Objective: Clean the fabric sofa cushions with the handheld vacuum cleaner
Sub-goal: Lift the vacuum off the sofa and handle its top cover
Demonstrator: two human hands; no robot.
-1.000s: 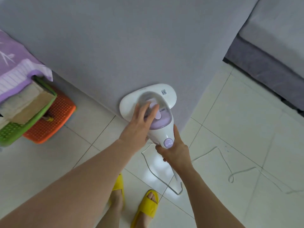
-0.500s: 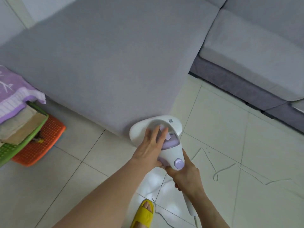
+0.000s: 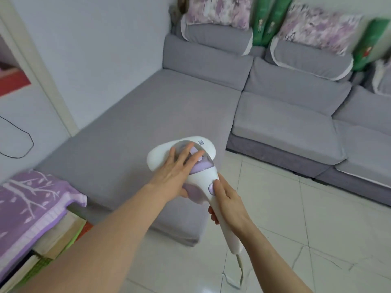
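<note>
A white and lilac handheld vacuum cleaner [image 3: 203, 178] is held above the near right corner of the grey chaise cushion [image 3: 148, 123]. My right hand [image 3: 227, 201] grips its white handle, thumb on the round lilac button. My left hand [image 3: 177, 172] lies flat on top of the vacuum's clear dust cup, fingers spread. The vacuum's wide head points toward the back of the sofa. Grey seat cushions [image 3: 281, 125] run along the right.
Grey back cushions [image 3: 306, 58] carry floral pillows [image 3: 218, 11] and green boxes [image 3: 268, 20]. A stack under a purple cloth [image 3: 27, 210] stands at the left. The vacuum's white cord [image 3: 240, 271] trails over the pale tiled floor [image 3: 296, 218]. A white wall [image 3: 84, 49] borders the chaise.
My view has lifted from the floor and chaise edge to the whole sofa. Both hands have raised the vacuum from the chaise's front edge to above its top surface.
</note>
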